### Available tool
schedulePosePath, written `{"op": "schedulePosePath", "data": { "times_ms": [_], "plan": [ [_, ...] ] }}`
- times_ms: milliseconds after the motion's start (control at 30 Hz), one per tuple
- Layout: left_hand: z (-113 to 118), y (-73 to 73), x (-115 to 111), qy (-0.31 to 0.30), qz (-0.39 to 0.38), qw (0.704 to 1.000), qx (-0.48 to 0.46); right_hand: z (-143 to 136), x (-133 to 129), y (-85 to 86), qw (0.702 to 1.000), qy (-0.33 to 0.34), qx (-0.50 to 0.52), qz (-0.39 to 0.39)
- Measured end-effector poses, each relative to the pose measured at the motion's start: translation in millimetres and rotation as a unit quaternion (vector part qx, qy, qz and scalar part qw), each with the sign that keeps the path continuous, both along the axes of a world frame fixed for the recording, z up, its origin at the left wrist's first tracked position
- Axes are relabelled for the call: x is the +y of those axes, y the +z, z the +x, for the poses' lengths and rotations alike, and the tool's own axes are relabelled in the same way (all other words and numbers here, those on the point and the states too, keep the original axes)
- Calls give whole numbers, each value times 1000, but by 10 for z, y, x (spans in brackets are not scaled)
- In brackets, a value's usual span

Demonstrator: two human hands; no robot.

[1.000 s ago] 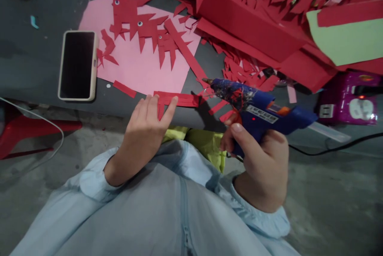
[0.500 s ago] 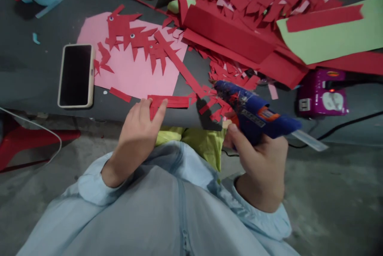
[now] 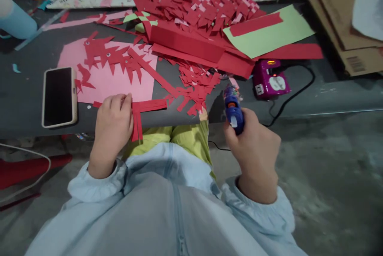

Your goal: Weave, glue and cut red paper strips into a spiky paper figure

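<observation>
At the table's front edge my left hand (image 3: 112, 126) is closed, its fingertips together on a red paper strip (image 3: 151, 105). More folded red strips (image 3: 137, 122) hang down over the edge beside that hand. My right hand (image 3: 257, 144) is wrapped round a blue hot glue gun (image 3: 232, 108), whose nozzle points away from me. Left of centre lies a sheet of pink paper (image 3: 115, 88) bearing spiky red paper cutouts (image 3: 110, 54) with small googly eyes. Red paper scraps (image 3: 194, 88) are strewn between my hands.
A phone (image 3: 59, 97) lies at the left, near a blue bottle (image 3: 16, 18). Behind is a heap of red cutouts (image 3: 191, 4), with green paper (image 3: 269, 34) beside it. At the right are a purple power adapter (image 3: 271, 82) with a black cord and cardboard (image 3: 344, 12).
My right hand has turned the glue gun from pointing left to pointing away from me. Red strips now hang over the edge by my left hand. The view has shifted right.
</observation>
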State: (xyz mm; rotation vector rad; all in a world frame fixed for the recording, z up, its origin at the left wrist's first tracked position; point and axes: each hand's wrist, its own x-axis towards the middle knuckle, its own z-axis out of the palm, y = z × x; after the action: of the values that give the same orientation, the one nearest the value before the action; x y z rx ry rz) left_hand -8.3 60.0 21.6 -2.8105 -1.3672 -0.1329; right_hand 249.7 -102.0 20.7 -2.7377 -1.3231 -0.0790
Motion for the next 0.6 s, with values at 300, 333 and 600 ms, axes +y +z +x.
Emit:
{"op": "schedulePosePath", "data": {
  "times_ms": [300, 333, 600],
  "plan": [
    [-32, -60, 47, -44, 48, 998, 11, 55, 172, -129, 997, -42, 24, 56],
    [-38, -62, 54, -47, 46, 998, 3, 47, 190, -145, 996, -39, 30, 74],
    [-67, 38, 106, -35, -49, 993, -97, -1, 278, -146, 988, -9, 118, 102]
  ]
}}
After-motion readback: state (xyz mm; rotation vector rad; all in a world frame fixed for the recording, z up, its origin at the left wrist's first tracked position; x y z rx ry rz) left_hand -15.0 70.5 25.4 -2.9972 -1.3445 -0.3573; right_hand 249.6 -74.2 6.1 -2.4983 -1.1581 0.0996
